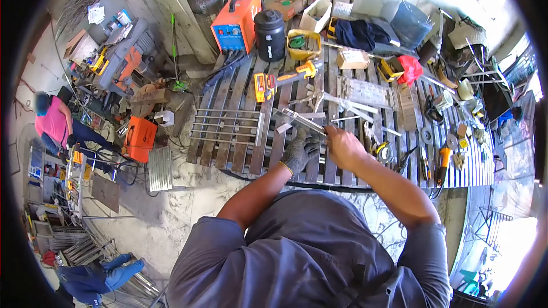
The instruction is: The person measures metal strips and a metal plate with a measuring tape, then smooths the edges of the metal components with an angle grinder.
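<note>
My left hand [302,151], in a grey work glove, is at the front of the slatted metal table [240,162], its fingers bent beneath a metal piece. My right hand [342,144] is bare and closed round the near end of that metal piece [302,120], a narrow silvery bar tilted up to the left. Whether the gloved fingers grip the bar cannot be made out. Left of the hands lies a grid of thin metal rods [225,127]. Beyond them rests a yellow cordless power tool [285,78], near several loose metal strips [348,104].
An orange welding machine [237,23], a black jug [269,35] and a yellow container [303,44] stand at the back. At the right lie a yellow-handled grinder [444,162] and discs. Two people [54,117] are at the left, one lower down [91,279].
</note>
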Demonstrator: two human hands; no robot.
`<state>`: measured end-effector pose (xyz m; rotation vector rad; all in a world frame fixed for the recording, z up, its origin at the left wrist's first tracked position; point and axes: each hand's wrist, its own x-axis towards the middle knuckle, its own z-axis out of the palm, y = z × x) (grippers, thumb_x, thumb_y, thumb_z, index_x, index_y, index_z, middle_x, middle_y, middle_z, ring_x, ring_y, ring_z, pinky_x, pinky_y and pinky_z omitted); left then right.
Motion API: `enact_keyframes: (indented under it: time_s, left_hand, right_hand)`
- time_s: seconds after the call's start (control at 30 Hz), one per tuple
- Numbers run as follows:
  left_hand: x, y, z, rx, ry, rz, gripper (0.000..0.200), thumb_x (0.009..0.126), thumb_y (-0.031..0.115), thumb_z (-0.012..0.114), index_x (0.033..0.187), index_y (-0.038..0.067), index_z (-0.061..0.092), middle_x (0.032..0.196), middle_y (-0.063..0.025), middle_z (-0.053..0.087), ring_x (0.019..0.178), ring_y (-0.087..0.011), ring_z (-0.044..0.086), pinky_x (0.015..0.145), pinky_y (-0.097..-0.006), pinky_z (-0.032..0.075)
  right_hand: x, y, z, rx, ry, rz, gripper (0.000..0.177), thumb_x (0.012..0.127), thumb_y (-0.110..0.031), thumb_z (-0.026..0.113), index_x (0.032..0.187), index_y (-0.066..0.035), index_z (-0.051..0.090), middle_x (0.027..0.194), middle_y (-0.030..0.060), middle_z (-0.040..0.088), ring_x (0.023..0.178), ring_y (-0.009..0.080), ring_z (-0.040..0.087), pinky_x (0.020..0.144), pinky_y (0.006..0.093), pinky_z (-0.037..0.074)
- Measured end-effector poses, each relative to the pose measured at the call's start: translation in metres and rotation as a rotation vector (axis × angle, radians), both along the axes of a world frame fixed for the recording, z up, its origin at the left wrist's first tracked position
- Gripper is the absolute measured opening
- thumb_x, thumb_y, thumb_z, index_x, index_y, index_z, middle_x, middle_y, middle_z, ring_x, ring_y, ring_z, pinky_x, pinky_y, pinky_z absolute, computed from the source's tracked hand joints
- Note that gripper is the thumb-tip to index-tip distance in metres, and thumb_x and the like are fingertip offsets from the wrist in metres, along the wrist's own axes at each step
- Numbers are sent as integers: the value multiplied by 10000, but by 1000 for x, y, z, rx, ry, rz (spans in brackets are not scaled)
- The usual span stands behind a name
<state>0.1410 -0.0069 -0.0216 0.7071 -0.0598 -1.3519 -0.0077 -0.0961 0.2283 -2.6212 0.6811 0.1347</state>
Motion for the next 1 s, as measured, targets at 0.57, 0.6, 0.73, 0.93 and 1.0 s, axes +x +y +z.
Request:
enact_keyframes:
  time_s: [0.57,0.6,0.73,0.93,1.0]
  left_hand:
    - [73,-117,217,-715,132,-139,602,973,840,527,777,272,522,621,50,500,540,-183,536,560,-392,447]
    - [73,-121,219,-737,146,-160,604,972,843,529,783,270,525,628,49,505,546,-182,543,563,-390,452]
    - [55,-120,237,-823,400,-254,597,998,835,514,806,270,534,643,54,492,572,-180,559,571,-380,459]
    - [73,-128,217,-542,-391,60,456,1193,530,425,1398,159,596,1193,-30,654,1071,-166,667,935,-367,574]
    - [79,-139,230,-323,-433,-26,487,1200,478,441,1496,125,601,1326,-34,678,1194,-171,657,1041,-363,557]
  right_hand:
    - [-17,72,128,-117,-714,-169,440,1036,-83,665,1376,99,454,1070,364,686,922,560,707,791,616,578]
    - [-19,72,130,-133,-730,-162,439,1036,-85,662,1371,105,452,1053,367,690,913,563,706,790,621,576]
    - [-25,74,137,-145,-738,-177,392,1041,-93,645,1325,97,453,1059,368,680,907,564,702,790,629,573]
    - [-23,68,134,33,-741,-329,298,1073,-128,626,1205,51,428,962,391,660,888,620,660,778,690,506]
    - [-5,53,115,126,-812,-519,317,1057,-150,655,1166,45,429,943,404,671,927,638,649,808,698,489]
